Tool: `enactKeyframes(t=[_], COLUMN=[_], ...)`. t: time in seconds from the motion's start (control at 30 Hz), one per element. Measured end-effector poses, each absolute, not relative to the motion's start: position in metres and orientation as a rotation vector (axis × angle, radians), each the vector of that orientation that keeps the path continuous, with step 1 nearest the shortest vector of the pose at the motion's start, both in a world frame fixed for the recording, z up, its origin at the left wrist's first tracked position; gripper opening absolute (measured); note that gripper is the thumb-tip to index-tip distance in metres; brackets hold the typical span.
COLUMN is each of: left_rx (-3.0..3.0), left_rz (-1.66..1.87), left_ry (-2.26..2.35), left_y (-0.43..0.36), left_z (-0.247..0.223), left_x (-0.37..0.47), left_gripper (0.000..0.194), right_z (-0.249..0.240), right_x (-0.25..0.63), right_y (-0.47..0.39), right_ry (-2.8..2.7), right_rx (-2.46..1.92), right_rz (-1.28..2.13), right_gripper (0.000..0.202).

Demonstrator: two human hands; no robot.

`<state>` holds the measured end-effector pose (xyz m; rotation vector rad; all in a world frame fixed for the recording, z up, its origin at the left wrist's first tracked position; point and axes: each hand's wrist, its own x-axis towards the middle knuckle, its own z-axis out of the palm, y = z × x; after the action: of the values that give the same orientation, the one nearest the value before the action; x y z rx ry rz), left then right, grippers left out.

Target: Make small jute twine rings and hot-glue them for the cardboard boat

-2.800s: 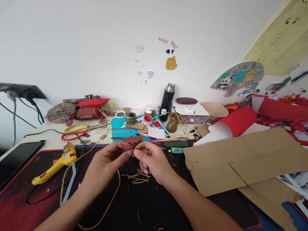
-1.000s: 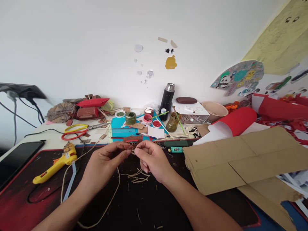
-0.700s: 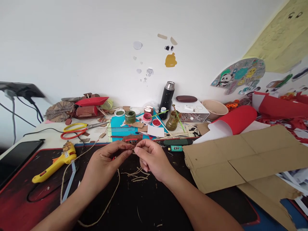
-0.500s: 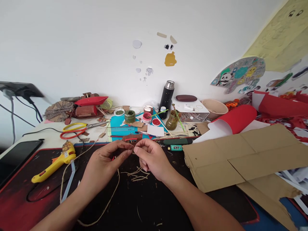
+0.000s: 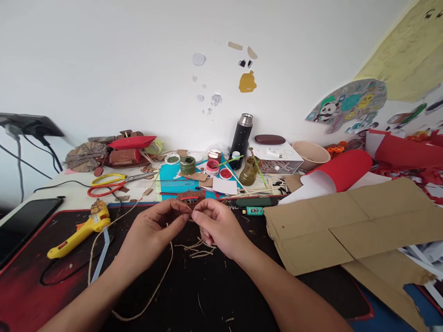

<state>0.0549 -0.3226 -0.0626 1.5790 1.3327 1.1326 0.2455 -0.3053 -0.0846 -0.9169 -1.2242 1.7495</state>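
Note:
My left hand point(image 5: 148, 230) is closed in a pinch, thumb against fingers. A thin tan twine point(image 5: 162, 281) loops over the dark mat and rises to the fingers of that hand. My right hand point(image 5: 218, 226) is pinched shut too, its fingertips meeting the left ones. What sits between the right fingertips is too small to make out. Below the hands lie several short twine pieces point(image 5: 197, 249). Just behind them stands a small brown and red model point(image 5: 191, 199), partly hidden by the fingers.
On the left are a yellow glue gun point(image 5: 79, 230), scissors point(image 5: 110, 182) and a phone point(image 5: 29, 226). Paint jars point(image 5: 187, 166), a black flask point(image 5: 241, 138) and a murky glass jar point(image 5: 248, 173) stand at the back. Cardboard sheets point(image 5: 325, 226) cover the right side.
The view has shifted slightly. Both hands keep the same pinch, fingertips together, with hardly any motion.

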Motion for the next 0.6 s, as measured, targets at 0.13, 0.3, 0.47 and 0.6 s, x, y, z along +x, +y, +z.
enactKeyframes(t=[0.13, 0.3, 0.47, 0.6], left_rx=[1.466, 1.31, 1.186, 1.118], left_rz=[1.148, 1.15, 1.129, 1.098], left_ry=[1.252, 1.177, 1.098, 1.057], left_y=[-0.3214, -0.3184, -0.3178, -0.3164], left_z=[-0.0621, -0.0616, -0.062, -0.0607], left_x=[0.056, 0.0556, 0.0557, 0.056], left_gripper=[0.018, 0.025, 0.027, 0.029], right_z=[-0.0846, -0.0839, -0.084, -0.0832], right_x=[0.2459, 0.2464, 0.2459, 0.2461], right_y=[-0.3057, -0.3047, -0.3055, -0.3074], right_ry=[-1.224, -1.231, -1.266, -1.289], right_rx=[-0.898, -0.878, -0.884, -0.883], right_rz=[1.752, 1.736, 1.709, 1.698], right_gripper=[0.029, 0.029, 0.028, 0.026])
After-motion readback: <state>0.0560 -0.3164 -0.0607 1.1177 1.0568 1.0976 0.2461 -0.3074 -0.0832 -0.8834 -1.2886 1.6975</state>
